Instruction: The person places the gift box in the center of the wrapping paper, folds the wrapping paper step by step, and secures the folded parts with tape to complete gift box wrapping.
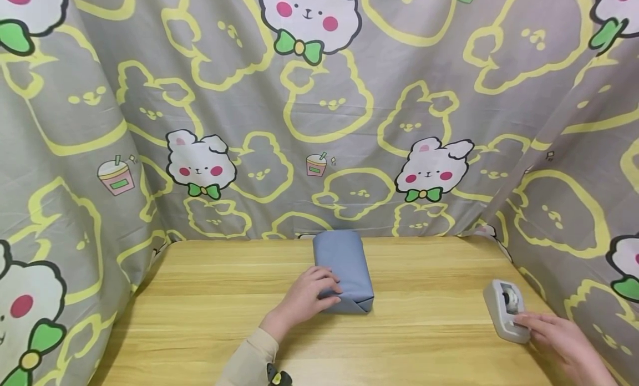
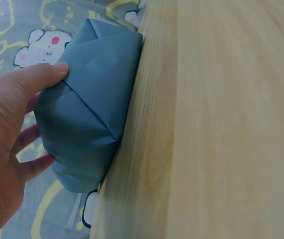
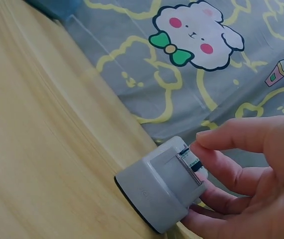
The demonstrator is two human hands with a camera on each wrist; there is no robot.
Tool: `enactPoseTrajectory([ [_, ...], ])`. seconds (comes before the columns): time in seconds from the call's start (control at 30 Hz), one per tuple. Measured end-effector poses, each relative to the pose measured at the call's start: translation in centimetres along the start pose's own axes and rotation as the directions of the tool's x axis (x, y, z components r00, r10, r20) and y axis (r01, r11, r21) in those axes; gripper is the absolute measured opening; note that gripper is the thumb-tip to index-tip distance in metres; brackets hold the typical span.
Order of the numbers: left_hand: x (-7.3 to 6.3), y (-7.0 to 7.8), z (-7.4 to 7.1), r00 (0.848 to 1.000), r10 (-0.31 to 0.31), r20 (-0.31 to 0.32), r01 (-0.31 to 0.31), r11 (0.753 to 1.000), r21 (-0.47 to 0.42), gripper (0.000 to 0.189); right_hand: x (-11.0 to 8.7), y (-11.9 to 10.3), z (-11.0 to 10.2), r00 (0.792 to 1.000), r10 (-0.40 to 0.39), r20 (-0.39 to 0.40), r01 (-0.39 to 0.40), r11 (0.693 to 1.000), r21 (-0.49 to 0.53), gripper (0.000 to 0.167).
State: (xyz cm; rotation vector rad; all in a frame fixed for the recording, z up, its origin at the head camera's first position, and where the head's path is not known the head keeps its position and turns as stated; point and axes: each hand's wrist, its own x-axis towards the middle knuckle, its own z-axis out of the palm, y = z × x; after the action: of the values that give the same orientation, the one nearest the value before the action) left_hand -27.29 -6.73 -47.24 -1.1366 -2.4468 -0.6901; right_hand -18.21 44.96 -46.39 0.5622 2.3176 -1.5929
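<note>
A box-shaped package (image 1: 344,253) wrapped in blue-grey paper lies on the wooden table. Its folded end shows a diagonal seam in the left wrist view. My left hand (image 1: 310,293) holds the package, thumb at the near end and fingers over the top. To the right stands a light grey tape dispenser (image 1: 506,314) with a roll of clear tape (image 1: 510,300) in it. My right hand (image 1: 559,336) has its thumb and forefinger together at the dispenser's near end. In the right wrist view the other fingers curl by its side. Any tape strip between the fingertips is too small to tell.
A grey curtain (image 1: 334,120) printed with bunnies hangs behind the table and along both sides. The wooden table (image 1: 224,280) meets it just behind the package. A dark bow-shaped thing (image 1: 277,375) sits by my left sleeve.
</note>
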Motion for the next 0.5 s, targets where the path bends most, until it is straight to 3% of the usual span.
enactPoseTrajectory([
  [0.1, -0.02, 0.04, -0.06, 1.0, 0.005, 0.001, -0.005, 1.0, 0.001, 0.01, 0.19, 0.16, -0.09, 1.0, 0.004, 0.022, -0.005, 0.999, 0.038, 0.021],
  [0.33, -0.08, 0.08, -0.17, 1.0, -0.001, -0.001, 0.001, 1.0, -0.002, 0.01, -0.15, -0.26, 0.49, 0.999, -0.028, -0.038, 0.027, 0.999, -0.028, 0.03],
  [0.5, -0.04, -0.01, 0.02, 1.0, 0.003, 0.002, -0.003, 1.0, 0.005, 0.01, -0.56, -0.61, 0.89, 0.999, 0.005, -0.05, -0.001, 0.997, 0.075, 0.025],
])
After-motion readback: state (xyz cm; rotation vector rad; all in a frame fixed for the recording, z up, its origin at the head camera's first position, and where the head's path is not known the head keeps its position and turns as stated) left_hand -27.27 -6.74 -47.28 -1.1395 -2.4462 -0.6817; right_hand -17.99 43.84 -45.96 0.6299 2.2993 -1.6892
